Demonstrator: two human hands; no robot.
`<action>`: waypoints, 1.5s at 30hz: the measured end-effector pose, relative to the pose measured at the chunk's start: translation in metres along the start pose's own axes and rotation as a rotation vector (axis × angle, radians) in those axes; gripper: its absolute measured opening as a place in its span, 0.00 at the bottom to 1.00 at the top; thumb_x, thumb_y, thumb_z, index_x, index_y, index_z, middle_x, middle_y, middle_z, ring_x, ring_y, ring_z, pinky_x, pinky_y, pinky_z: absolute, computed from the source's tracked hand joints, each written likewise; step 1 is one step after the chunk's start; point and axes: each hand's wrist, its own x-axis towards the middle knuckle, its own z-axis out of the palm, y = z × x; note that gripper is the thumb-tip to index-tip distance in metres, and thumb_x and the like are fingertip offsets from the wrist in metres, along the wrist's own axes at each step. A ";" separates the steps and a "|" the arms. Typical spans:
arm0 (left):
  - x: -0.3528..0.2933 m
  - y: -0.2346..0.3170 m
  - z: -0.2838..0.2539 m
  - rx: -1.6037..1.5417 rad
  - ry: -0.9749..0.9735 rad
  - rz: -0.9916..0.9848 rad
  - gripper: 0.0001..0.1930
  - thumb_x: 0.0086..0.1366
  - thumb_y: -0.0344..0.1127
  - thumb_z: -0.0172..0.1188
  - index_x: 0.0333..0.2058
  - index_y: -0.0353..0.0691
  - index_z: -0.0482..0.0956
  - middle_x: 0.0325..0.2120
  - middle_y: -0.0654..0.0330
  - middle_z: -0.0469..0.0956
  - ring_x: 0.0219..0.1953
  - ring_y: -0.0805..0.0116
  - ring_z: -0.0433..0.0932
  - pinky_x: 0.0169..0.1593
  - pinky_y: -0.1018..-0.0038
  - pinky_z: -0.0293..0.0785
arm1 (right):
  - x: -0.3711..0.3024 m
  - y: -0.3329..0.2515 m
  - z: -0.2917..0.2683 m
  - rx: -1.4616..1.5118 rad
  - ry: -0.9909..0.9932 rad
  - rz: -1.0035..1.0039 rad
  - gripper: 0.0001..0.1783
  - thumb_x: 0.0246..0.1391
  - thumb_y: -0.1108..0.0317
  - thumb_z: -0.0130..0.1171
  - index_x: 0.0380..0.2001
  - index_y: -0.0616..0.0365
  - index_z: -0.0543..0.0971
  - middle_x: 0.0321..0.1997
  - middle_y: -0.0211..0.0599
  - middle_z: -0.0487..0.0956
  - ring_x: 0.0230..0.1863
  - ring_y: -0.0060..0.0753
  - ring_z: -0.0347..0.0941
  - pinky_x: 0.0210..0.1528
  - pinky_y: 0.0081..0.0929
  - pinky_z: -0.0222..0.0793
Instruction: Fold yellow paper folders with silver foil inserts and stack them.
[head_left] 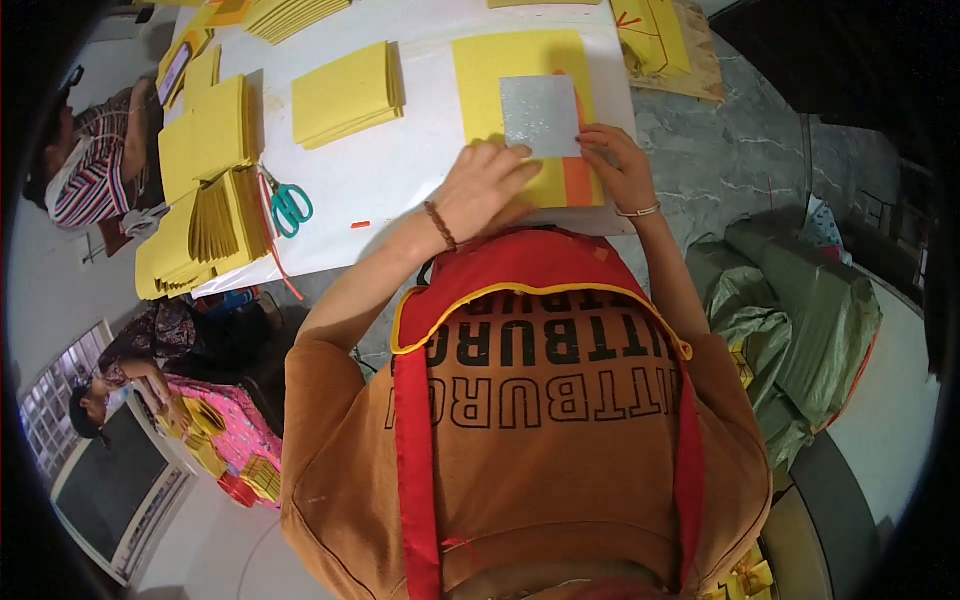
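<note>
A small silver-grey square sheet (540, 112) lies on a larger yellow sheet (480, 70) at the table's near right edge. An orange strip (578, 183) runs down the yellow sheet's right part, partly under the silver sheet. My left hand (490, 182), with a beaded bracelet, rests on the yellow sheet, fingers stretched out and tips at the silver sheet's lower left corner. At the silver sheet's right edge, my right hand (620, 165) touches with its fingertips, thumb and index finger apart. Some of the left hand's lower fingers are hidden.
Yellow stacks (345, 95) cover the table's left and far parts. Teal-handled scissors (290, 208) lie beside them. Green wrapped bundles (800, 310) stand on the floor to the right. Two other people sit at the left, one at a pink-covered table (262, 430).
</note>
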 end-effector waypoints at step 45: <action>-0.005 0.007 0.024 0.146 0.091 0.154 0.12 0.45 0.30 0.57 0.33 0.40 0.74 0.29 0.62 0.71 0.33 0.66 0.69 0.37 0.71 0.66 | 0.009 0.013 0.014 0.717 0.076 0.290 0.20 0.53 0.73 0.52 0.51 0.59 0.69 0.48 0.29 0.73 0.40 0.17 0.70 0.44 0.17 0.65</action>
